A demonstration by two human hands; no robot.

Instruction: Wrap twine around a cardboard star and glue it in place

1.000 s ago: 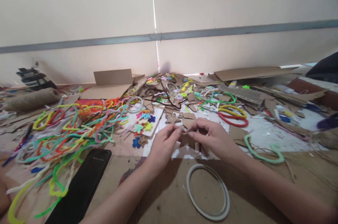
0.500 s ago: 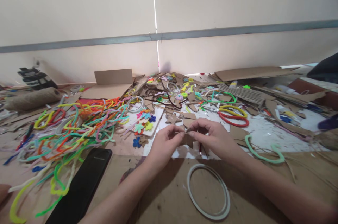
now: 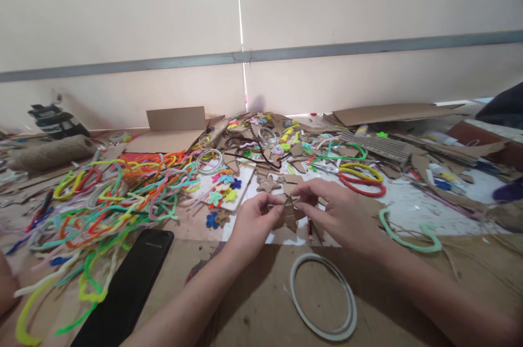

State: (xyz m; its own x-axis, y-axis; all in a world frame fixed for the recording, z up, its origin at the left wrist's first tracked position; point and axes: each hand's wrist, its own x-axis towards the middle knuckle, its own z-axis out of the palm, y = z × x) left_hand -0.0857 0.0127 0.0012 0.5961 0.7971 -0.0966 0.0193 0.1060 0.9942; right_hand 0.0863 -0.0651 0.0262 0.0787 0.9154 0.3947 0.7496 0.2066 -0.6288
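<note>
My left hand (image 3: 254, 223) pinches a small brown cardboard star (image 3: 290, 217) between thumb and fingers. The star is over the white sheet, with one point facing down. Close on its other side is my right hand (image 3: 337, 216), thumb and index finger bent toward each other at the star's upper edge; whatever is between those fingertips is too small to make out. A second cardboard star (image 3: 267, 183) lies just beyond my left hand. Below both hands a roll of narrow white double-sided tape (image 3: 352, 303) lies flat on the cardboard.
Tangled pipe cleaners (image 3: 134, 194) cover the left side, beside a black phone (image 3: 126, 292). Felt flowers (image 3: 223, 189) lie left of my hands. Cardboard scraps (image 3: 373, 145) are heaped behind. A twine spool (image 3: 53, 153) sits far left. Part of another person shows at the left edge.
My right hand has shifted slightly, its index finger and thumb parting a little at the star. More of the star's face shows now. My left hand has barely moved.
</note>
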